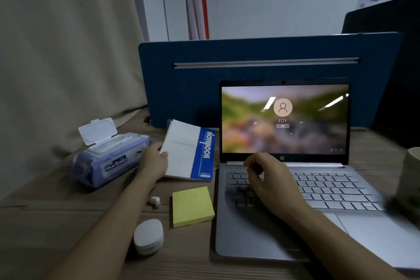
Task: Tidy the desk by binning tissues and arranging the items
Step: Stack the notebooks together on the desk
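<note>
My left hand (155, 159) grips the left edge of a white and blue notebook (189, 150), which is tilted up off the wooden desk (68, 211). My right hand (268, 177) hovers over the left side of the open laptop (318, 193) keyboard, fingers loosely curled and holding nothing. A purple wet-wipe pack (106, 161) with its white lid flipped open lies left of the notebook. A yellow sticky-note pad (192, 207), a loose white earbud (155, 200) and a white earbud case (148, 236) sit in front. No loose tissue is in view.
A blue desk divider (250, 52) stands behind the laptop, with pens (195, 7) sticking up beyond it. A pale mug (411, 175) sits at the right edge beside the laptop. A beige curtain (56, 52) hangs at the left. A dark monitor (386, 20) stands at back right.
</note>
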Available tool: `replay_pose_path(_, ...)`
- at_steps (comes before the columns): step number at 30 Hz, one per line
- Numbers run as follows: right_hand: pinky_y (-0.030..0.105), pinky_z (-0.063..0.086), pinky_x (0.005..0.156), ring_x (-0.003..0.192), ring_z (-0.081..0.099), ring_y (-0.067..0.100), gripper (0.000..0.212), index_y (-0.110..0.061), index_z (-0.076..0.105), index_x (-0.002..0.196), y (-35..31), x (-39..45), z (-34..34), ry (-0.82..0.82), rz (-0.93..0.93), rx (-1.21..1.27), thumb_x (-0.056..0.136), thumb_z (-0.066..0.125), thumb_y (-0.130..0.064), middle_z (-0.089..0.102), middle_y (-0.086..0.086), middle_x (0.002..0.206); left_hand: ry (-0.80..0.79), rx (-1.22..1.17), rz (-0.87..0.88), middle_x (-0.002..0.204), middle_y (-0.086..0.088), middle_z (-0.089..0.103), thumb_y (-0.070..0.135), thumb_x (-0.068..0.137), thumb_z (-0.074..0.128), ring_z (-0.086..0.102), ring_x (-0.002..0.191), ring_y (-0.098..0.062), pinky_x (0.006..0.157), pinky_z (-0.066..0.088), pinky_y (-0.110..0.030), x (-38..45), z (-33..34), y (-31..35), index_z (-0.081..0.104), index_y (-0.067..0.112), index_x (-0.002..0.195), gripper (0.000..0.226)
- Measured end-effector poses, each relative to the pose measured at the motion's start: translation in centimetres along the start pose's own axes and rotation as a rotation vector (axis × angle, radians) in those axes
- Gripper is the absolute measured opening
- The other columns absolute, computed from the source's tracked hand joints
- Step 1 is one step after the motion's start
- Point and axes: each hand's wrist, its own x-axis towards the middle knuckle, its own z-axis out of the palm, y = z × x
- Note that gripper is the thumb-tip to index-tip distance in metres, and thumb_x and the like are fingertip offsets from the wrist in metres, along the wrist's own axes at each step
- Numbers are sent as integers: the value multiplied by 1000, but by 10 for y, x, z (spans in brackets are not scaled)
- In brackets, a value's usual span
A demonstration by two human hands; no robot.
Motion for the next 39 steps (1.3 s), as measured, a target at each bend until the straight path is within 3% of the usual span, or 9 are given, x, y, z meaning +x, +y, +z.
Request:
replay_pose_path(5,34,49,74,81,57,15,17,-19,64,94,-1,0,-1,4,-3,-2,83,62,-6,62,-6,87,-62,51,3,137,-15,57,4,98,45,54,114,-28,86,42,-32,-1,4,-4,53,9,137,40)
replay_pose_path(7,35,49,75,82,57,15,17,-19,63,94,-2,0,-1,-1,6,-4,83,62,-7,62,-6,87,-149,41,50,144,-11,52,16,97,56,51,123,-25,94,41,-34,-6,-2,-4,49,14,141,45)
replay_pose_path(10,37,49,76,83,57,16,17,-19,63,94,-3,-2,-1,-9,7,-7,83,61,-7,61,-8,88,-330,77,85,153,-3,41,39,85,72,42,136,-23,98,36,-34,-18,-16,-3,38,25,149,74)
replay_pose_path(13,37,50,75,83,57,16,16,-18,64,94,-4,-2,-1,-6,0,-3,82,62,-7,61,-7,88,-412,245,142,159,1,32,43,80,77,35,141,-22,105,35,-36,-23,-20,0,33,29,151,85)
replay_pose_path(21,35,49,74,83,56,15,14,-19,63,93,-2,-2,0,-10,-24,-12,84,61,-8,61,-8,88,-324,374,188,160,-4,30,47,88,66,35,142,-25,112,31,-39,-20,-4,-1,36,20,150,74)
replay_pose_path(30,37,49,76,84,57,17,13,-18,64,92,0,-2,1,-35,-29,-25,84,61,-9,63,-7,88,-194,485,222,140,-12,57,54,89,58,57,121,-29,95,47,-39,-1,11,-5,51,17,140,64)
replay_pose_path(33,36,49,76,84,57,17,12,-19,64,92,1,-1,2,-46,-39,-34,85,61,-9,63,-7,88,-188,442,237,137,-11,60,49,91,59,59,118,-26,94,48,-38,-2,8,-9,54,17,137,56)
replay_pose_path(39,36,51,77,89,57,16,12,-19,65,97,-3,-4,-1,-85,-70,-79,87,62,-13,65,-4,96,-147,250,271,122,1,67,44,99,49,55,100,-9,80,41,-29,-25,-30,-10,62,25,126,35)
